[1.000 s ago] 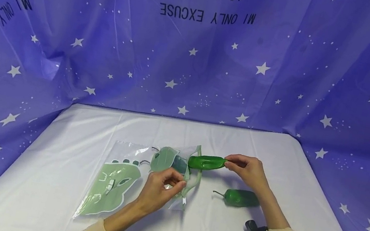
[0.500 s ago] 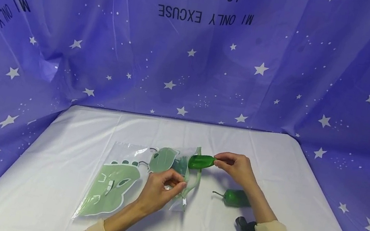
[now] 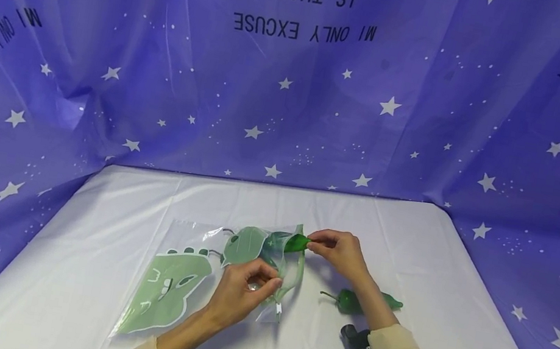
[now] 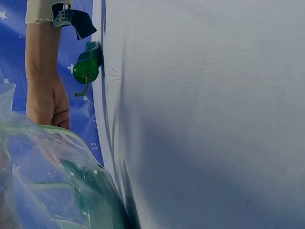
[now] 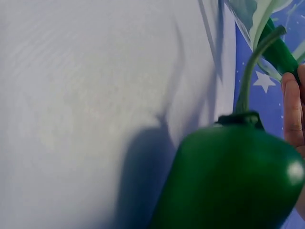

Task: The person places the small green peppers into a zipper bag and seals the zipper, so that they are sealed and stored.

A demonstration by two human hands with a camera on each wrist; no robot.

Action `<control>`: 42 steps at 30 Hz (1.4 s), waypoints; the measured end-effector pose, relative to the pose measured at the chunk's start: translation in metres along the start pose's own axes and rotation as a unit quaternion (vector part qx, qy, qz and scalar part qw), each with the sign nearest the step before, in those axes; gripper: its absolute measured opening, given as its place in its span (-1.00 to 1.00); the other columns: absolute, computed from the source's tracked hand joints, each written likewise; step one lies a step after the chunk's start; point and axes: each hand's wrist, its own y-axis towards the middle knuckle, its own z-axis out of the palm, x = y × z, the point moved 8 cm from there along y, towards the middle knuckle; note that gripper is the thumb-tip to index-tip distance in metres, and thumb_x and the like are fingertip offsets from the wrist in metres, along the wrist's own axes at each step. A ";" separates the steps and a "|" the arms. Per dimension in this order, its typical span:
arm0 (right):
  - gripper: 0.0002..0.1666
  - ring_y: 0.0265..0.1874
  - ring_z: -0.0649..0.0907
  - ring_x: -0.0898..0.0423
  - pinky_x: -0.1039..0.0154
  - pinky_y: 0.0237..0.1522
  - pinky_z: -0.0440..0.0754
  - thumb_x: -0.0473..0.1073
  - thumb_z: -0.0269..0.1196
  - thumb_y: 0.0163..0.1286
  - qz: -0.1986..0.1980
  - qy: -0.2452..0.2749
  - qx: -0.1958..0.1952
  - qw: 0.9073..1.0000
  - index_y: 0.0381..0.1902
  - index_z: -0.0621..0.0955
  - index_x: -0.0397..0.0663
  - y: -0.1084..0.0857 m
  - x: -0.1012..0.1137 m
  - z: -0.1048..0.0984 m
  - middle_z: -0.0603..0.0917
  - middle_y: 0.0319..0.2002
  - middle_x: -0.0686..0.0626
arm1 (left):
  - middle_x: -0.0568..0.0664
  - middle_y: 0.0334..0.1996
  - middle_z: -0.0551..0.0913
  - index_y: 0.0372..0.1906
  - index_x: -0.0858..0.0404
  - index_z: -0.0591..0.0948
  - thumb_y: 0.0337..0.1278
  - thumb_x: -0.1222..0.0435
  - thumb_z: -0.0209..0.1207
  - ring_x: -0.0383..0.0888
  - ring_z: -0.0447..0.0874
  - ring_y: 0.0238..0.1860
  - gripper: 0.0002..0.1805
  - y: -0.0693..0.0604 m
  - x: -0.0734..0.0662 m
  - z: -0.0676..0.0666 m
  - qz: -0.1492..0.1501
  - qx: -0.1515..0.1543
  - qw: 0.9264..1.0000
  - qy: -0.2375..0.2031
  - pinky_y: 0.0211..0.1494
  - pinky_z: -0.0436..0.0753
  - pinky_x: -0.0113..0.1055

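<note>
A clear zip bag printed with green cartoon shapes lies on the table, its mouth facing right. My left hand pinches the near side of that mouth between thumb and fingers. My right hand pinches the tapered tip of a green pepper, most of which is inside the bag. Thin stems show through the plastic farther in; which peppers they belong to is partly hidden by the print. A second green pepper lies on the table below my right forearm, and looms large in the right wrist view.
The white cloth-covered table carries everything. A purple star-printed curtain rises behind it and along both sides. Black wrist-worn devices sit below each forearm, close to the tabletop.
My right hand has moved left, sliding the pepper deeper into the bag until only its tip end sticks out. My left hand has stayed at the bag's mouth. More of the loose pepper shows.
</note>
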 end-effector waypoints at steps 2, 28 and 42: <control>-0.83 -0.43 0.71 0.20 0.32 -0.38 0.65 -0.18 0.44 0.10 -0.007 -0.001 -0.001 1.000 -0.30 0.75 -0.03 0.001 0.002 0.002 0.74 -0.42 0.08 | 0.13 -0.53 0.67 -0.44 0.41 0.58 -0.11 0.62 0.29 -0.05 0.64 -0.57 -0.86 0.000 -0.002 -0.001 -0.004 0.002 1.000 -0.002 -0.51 0.62 -0.41; -0.82 -0.35 0.71 0.17 0.33 -0.33 0.66 -0.16 0.42 0.12 0.002 -0.030 0.017 0.999 -0.27 0.76 -0.03 0.008 0.005 0.029 0.75 -0.33 0.05 | 0.05 -0.46 0.69 -0.35 0.33 0.59 0.00 0.52 0.30 -0.20 0.67 -0.52 -0.87 -0.010 0.031 0.008 0.038 0.013 0.998 -0.045 -0.53 0.62 -0.43; -0.84 -0.35 0.71 0.18 0.29 -0.31 0.66 -0.16 0.42 0.12 0.002 -0.047 0.015 0.999 -0.29 0.75 0.01 0.009 0.004 0.033 0.74 -0.36 0.09 | 0.09 -0.51 0.67 -0.37 0.35 0.58 -0.06 0.59 0.29 -0.17 0.66 -0.56 -0.84 -0.006 0.018 0.006 0.038 0.008 0.999 -0.036 -0.56 0.62 -0.41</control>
